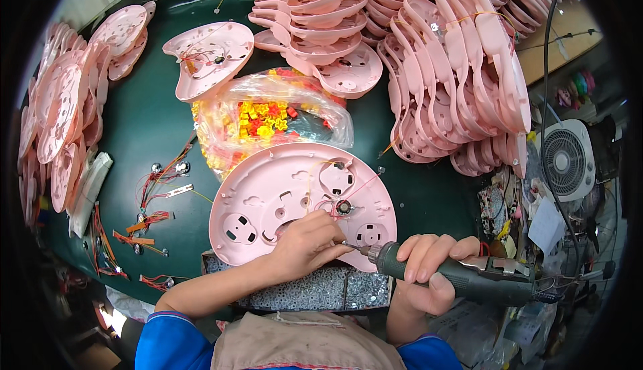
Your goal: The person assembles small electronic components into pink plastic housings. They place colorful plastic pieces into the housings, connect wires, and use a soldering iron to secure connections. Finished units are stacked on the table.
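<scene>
A pink curved plastic shell (251, 175) lies in front of me with its hollow inside facing up. Inside it sit a small round black component (343, 207) and thin coloured wires. My right hand (429, 263) wraps round a dark green electric screwdriver (462, 277), which lies nearly level with its bit pointing left. The fingers of my left hand (309, 239) are pinched together at the bit's tip, over the shell's near edge. Whatever they hold is too small to make out. A tray of small metal screws (301, 291) lies below my left forearm.
Behind the shell is a clear plastic bag (321, 112) of yellow and red pieces. Stacked pink shells stand at the right (455, 82) and left (74, 95). Wired components (144, 219) lie on the green table (167, 196). A white fan (566, 159) stands far right.
</scene>
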